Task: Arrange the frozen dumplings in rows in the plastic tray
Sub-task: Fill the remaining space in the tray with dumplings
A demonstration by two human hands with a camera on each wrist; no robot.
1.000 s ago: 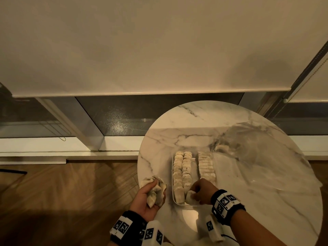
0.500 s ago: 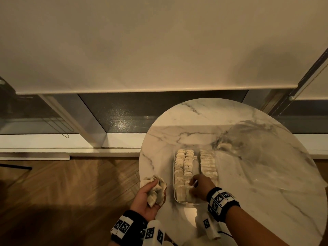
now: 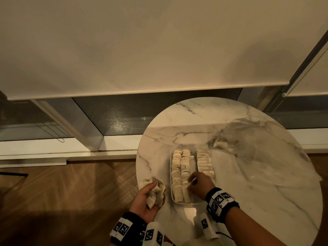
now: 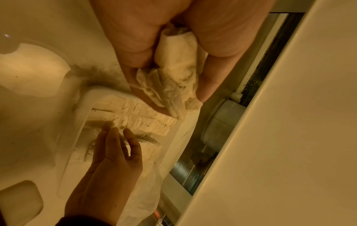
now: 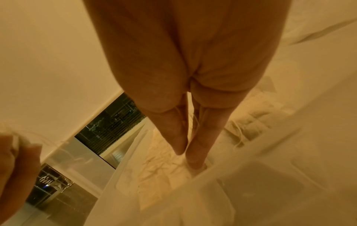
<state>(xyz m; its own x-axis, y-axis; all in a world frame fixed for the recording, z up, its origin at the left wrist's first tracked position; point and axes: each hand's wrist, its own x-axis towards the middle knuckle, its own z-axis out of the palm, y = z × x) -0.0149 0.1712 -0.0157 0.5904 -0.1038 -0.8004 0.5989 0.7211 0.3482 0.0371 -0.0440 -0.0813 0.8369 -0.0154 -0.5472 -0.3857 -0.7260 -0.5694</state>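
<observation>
- Right hand (image 3: pixel 199 185): fingers straight, tips on dumplings (image 3: pixel 184 176) at tray (image 3: pixel 171 196) near end.
- Left hand (image 3: pixel 145 201): left of tray, curled round several dumplings.

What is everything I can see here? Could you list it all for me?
Plastic tray: one, clear, on the table in front of the person.
Dumplings in the tray: many, pale, in three rows; exact count hard to tell.
Dumplings in hand: a few, pale, held at the table's left edge.
Plastic bag: one, clear and crumpled, right of the tray, with a dumpling inside.
Table: one, round, white marble.
Roller blind: one, cream, above the window.
Floor: brown wood.
Wrist bands: two, black with white markers.
Left hand: grips the loose dumplings.
Right hand: straight fingers touch the middle row's near end.
</observation>
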